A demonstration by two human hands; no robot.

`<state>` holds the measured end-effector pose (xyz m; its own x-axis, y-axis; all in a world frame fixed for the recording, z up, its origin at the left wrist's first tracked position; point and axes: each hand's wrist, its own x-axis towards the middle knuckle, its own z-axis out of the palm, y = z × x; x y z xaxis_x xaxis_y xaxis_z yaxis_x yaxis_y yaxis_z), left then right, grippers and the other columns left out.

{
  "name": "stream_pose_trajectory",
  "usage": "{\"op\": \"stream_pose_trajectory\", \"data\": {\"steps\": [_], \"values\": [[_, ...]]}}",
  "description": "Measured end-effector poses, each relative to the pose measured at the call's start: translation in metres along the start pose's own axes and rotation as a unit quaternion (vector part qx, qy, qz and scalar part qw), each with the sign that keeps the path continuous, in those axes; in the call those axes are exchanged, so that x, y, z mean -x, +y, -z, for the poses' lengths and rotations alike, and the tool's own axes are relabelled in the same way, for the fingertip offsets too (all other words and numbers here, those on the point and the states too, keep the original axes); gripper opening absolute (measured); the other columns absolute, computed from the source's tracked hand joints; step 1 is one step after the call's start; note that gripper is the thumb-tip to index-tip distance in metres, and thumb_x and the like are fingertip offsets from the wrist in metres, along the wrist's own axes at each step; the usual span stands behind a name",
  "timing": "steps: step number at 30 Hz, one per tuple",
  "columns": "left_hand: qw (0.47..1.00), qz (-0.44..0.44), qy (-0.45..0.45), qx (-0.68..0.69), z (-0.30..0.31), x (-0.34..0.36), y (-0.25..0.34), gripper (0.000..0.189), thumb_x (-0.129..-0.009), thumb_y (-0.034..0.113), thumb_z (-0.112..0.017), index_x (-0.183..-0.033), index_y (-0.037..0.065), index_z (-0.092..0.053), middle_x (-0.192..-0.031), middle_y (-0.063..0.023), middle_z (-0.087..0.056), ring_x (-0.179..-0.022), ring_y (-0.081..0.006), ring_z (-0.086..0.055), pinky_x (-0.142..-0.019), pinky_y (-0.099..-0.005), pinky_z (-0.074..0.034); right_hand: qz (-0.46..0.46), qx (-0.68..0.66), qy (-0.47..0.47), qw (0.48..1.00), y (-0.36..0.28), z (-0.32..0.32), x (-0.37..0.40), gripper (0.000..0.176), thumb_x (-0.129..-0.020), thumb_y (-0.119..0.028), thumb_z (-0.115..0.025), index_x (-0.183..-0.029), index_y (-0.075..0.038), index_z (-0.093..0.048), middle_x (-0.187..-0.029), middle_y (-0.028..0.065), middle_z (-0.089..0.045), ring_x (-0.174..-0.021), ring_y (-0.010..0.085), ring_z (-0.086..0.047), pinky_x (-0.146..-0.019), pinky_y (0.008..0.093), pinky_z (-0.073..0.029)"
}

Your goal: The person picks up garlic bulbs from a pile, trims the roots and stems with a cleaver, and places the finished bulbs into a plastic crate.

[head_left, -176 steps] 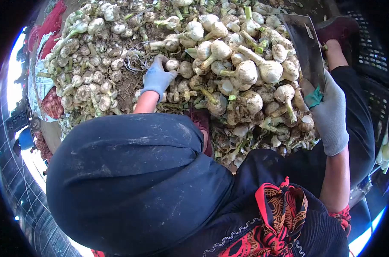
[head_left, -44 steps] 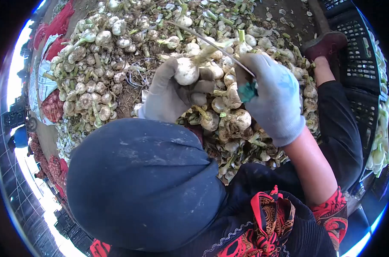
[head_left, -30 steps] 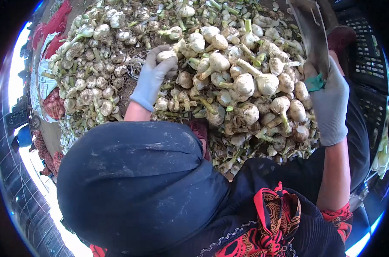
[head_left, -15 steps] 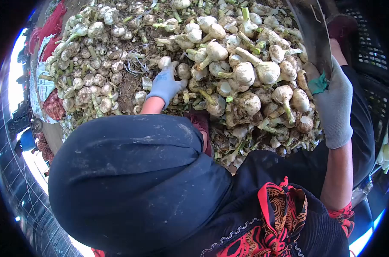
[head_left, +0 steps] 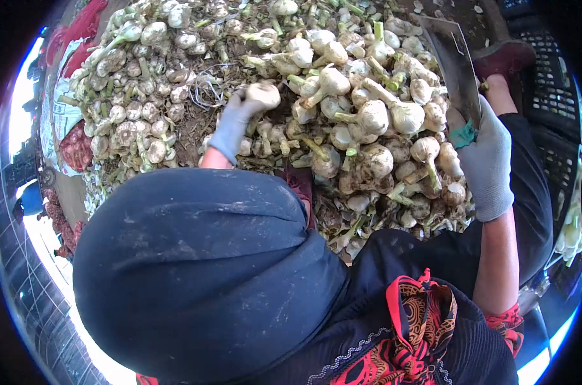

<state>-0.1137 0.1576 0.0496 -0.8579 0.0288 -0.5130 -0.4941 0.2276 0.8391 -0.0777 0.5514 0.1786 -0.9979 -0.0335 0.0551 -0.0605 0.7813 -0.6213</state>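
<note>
My left hand, in a pale grey-blue glove, is closed around a garlic bulb above the heap. The bulb's pale round side faces right. In a grey glove, my right hand grips a wide-bladed knife near the right side of the heap. Teal cloth shows at the knife's grip, and the broad metal blade points up and away. Between the two hands lies a large pile of garlic bulbs with thick cut stems, soil-stained and loosely stacked.
Smaller garlic bulbs form another heap on the left, with dry debris and pale string beside it. Red mesh sacking lies at the far left. Black plastic crates stand at the right, near a dark red shoe.
My left hand has lifted the garlic bulb from the heap and turned slightly left. My right hand has shifted a little left with the knife, and the blade's far end now shows.
</note>
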Motion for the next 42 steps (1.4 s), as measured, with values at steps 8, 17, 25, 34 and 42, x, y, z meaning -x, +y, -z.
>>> {"op": "stream_pose_trajectory", "data": {"steps": [8, 17, 25, 34, 42], "values": [[0.943, -0.063, -0.082, 0.317, -0.004, 0.03, 0.069, 0.061, -0.08, 0.036, -0.068, -0.129, 0.001, -0.054, -0.111, -0.0089, -0.063, -0.1, -0.0227, -0.062, -0.092, -0.0465, -0.052, 0.069, 0.086, -0.006, 0.994, -0.042, -0.01, -0.015, 0.015, -0.085, -0.009, -0.067, -0.098, -0.004, -0.061, -0.081, 0.0176, -0.064, -0.076, 0.0386, -0.066, -0.068, 0.0451, -0.051], [0.963, -0.211, -0.145, 0.086, -0.034, 0.037, 0.087, 0.074, -0.086, 0.054, -0.064, -0.134, 0.001, -0.049, -0.123, -0.0123, -0.061, -0.105, -0.0212, -0.062, -0.093, -0.0397, -0.051, 0.298, 0.161, -0.091, 0.936, -0.118, -0.039, -0.042, 0.017, -0.08, -0.014, -0.064, -0.096, -0.01, -0.057, -0.081, 0.0081, -0.061, -0.074, 0.0273, -0.065, -0.064, 0.0417, -0.049], [0.914, -0.139, -0.229, 0.304, -0.029, 0.045, 0.083, 0.067, -0.085, 0.045, -0.069, -0.133, 0.001, -0.051, -0.122, -0.0116, -0.062, -0.106, -0.0197, -0.063, -0.095, -0.0382, -0.051, 0.352, 0.135, -0.058, 0.924, -0.101, -0.064, -0.058, 0.028, -0.076, -0.012, -0.064, -0.102, -0.009, -0.056, -0.082, 0.009, -0.059, -0.075, 0.0305, -0.062, -0.066, 0.0437, -0.047], [0.918, -0.087, -0.232, 0.309, -0.043, 0.059, 0.09, 0.062, -0.084, 0.034, -0.075, -0.131, 0.0, -0.054, -0.121, -0.0108, -0.064, -0.108, -0.018, -0.064, -0.097, -0.0365, -0.051, 0.402, 0.129, 0.004, 0.906, -0.077, -0.068, -0.081, 0.028, -0.074, -0.015, -0.068, -0.1, -0.011, -0.059, -0.079, 0.0062, -0.058, -0.072, 0.0274, -0.061, -0.064, 0.0405, -0.046], [0.919, -0.181, -0.22, 0.273, -0.02, 0.047, 0.107, 0.087, -0.064, 0.031, -0.092, -0.133, -0.001, -0.05, -0.121, -0.0115, -0.065, -0.106, -0.0182, -0.065, -0.094, -0.0322, -0.052, 0.184, 0.152, 0.022, 0.971, -0.007, -0.032, -0.09, 0.009, -0.087, -0.01, -0.063, -0.094, -0.005, -0.06, -0.081, 0.0206, -0.062, -0.079, 0.0407, -0.064, -0.066, 0.0476, -0.05]]}}
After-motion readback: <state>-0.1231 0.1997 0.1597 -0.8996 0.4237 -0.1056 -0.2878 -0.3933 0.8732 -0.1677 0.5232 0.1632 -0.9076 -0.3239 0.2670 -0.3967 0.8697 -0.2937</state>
